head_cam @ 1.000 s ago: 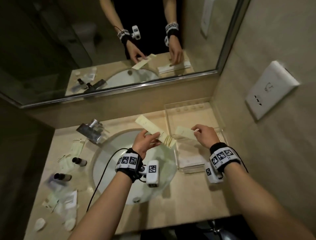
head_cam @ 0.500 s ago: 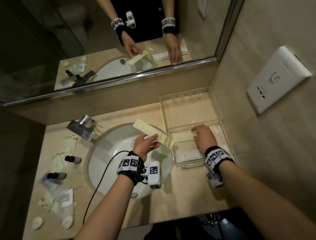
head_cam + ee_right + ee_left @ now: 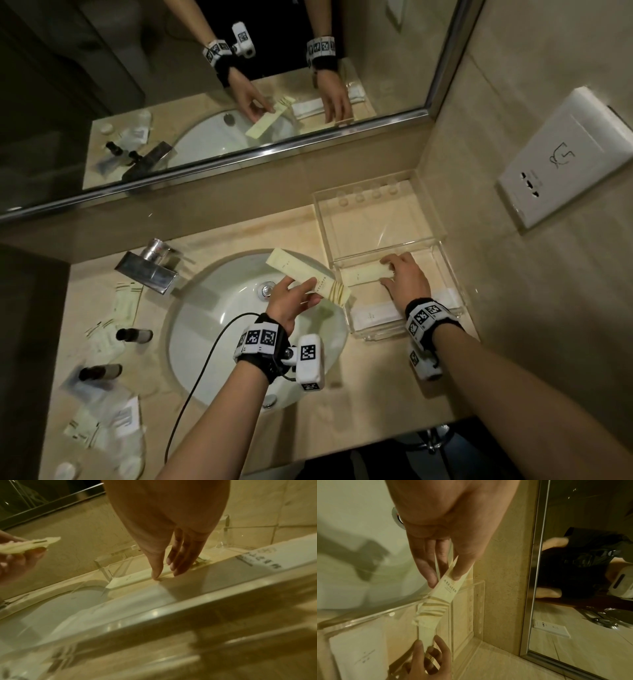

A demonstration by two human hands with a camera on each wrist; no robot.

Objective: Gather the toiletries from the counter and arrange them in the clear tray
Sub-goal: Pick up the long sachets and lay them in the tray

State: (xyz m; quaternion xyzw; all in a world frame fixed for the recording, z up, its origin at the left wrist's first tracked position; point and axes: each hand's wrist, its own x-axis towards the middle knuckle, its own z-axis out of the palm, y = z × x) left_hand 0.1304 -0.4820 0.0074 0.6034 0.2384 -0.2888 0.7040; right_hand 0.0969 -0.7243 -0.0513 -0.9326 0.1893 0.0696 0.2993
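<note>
My left hand (image 3: 303,291) hovers over the sink and pinches a long pale-yellow packet (image 3: 294,272) between thumb and fingers; its striped end points at the clear tray (image 3: 457,274). In the left wrist view the left hand (image 3: 443,580) grips that packet (image 3: 445,592) near the tray wall (image 3: 476,601). My right hand (image 3: 390,274) is down inside the tray, thumb and fingers on either side of a second pale packet (image 3: 361,274) lying on the tray floor. The right wrist view shows this right hand (image 3: 164,572) touching the packet (image 3: 133,577). A white packet (image 3: 373,313) lies in the tray's near part.
Left of the basin (image 3: 219,342) lie two dark bottles (image 3: 133,335) (image 3: 101,372), several sachets (image 3: 121,301) and small round pads (image 3: 65,471). A chrome faucet (image 3: 147,267) stands at the basin's back left. A wall socket (image 3: 565,161) and mirror (image 3: 205,102) bound the counter.
My right hand has lowered its pale packet from above the tray rim onto the tray floor. The left hand with the long packet has stayed over the sink.
</note>
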